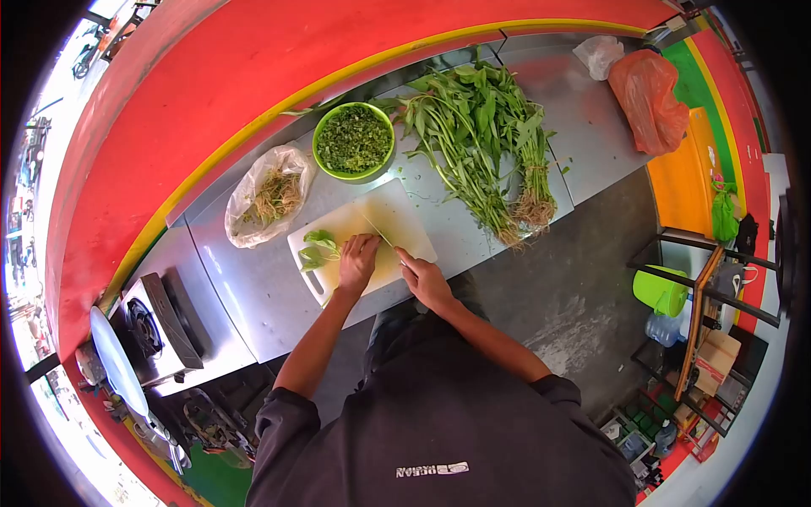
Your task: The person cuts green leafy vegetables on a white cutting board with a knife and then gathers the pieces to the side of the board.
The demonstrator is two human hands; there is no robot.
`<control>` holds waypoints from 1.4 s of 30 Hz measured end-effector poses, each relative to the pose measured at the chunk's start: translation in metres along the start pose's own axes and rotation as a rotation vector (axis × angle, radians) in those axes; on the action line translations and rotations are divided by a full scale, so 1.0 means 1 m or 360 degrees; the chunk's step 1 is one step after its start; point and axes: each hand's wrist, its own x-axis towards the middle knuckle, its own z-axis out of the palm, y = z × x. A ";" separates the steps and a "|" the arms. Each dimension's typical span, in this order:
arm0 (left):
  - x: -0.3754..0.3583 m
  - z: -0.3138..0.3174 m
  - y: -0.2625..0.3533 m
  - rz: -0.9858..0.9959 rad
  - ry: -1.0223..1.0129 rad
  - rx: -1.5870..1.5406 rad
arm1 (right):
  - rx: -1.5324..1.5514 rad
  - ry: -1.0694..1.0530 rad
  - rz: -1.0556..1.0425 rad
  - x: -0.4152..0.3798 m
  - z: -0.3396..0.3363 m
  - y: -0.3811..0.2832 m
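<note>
A white cutting board lies on the steel counter in front of me. My left hand is closed over a small bunch of leafy greens, whose leaves stick out to the left across the board. In my right hand is a knife, gripped by the handle. Its thin blade points up and left over the board, close beside my left fingertips. Behind the board stands a green bowl full of chopped greens. A clear plastic bag with root ends in it sits left of the bowl.
Large bunches of leafy stems with roots lie right of the bowl on the counter. Farther right are a red plastic bag and a crumpled clear bag. A gas stove stands at the left end. A red wall borders the back.
</note>
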 end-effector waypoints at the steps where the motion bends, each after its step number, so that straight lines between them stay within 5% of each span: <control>1: 0.000 0.002 0.002 0.0021 -0.0010 -0.0008 | 0.0013 0.0058 -0.0057 0.000 -0.002 0.001; 42: 0.004 -0.004 0.000 -0.0017 0.0003 0.0045 | 0.0148 0.0231 -0.0254 0.003 0.007 0.003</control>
